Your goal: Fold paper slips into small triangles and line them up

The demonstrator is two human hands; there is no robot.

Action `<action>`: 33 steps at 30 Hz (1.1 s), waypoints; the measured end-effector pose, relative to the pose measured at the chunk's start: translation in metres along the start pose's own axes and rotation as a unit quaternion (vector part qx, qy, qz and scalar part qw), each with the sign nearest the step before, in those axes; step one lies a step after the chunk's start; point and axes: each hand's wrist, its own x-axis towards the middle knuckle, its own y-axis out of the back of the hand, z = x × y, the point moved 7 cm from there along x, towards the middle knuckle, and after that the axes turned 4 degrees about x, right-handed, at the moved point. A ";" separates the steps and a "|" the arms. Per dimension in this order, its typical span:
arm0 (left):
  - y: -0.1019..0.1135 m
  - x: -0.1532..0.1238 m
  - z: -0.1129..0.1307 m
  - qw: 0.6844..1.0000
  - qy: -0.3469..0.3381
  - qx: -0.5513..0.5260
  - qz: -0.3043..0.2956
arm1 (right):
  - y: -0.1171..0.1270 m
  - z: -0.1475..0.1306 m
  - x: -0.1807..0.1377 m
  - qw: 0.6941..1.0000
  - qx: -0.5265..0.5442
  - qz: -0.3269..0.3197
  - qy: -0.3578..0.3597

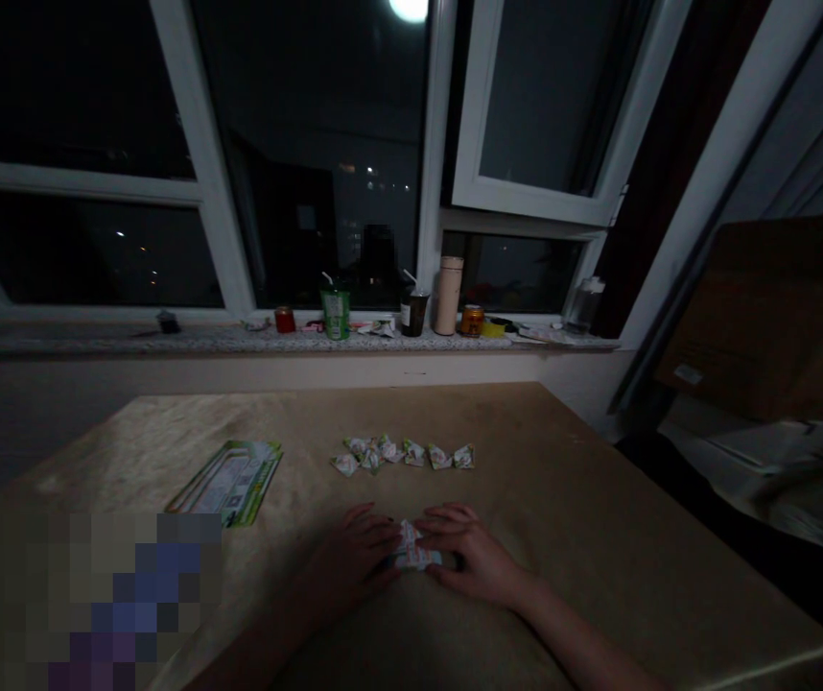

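Head view: the left hand and right hand are meeting over a white printed paper, which is lying on the desk between them, near its front edge. Fingers of both are spreading slightly and touching the paper from either side; whether either hand is pinching it, cannot tell. Beyond, small crumpled wrappers are lying in a row. A flat green-and-white packet is resting to the left.
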 end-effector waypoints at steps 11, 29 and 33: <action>-0.013 0.002 0.003 0.998 -0.021 0.056 -0.005 | -0.001 0.016 0.002 0.994 0.082 0.066 -0.026; -0.015 0.004 0.002 0.999 -0.025 0.042 -0.002 | -0.019 0.011 0.029 0.997 0.067 0.031 -0.011; -0.014 0.005 0.000 1.000 -0.009 0.021 -0.005 | -0.020 0.016 0.030 0.995 0.084 0.045 -0.021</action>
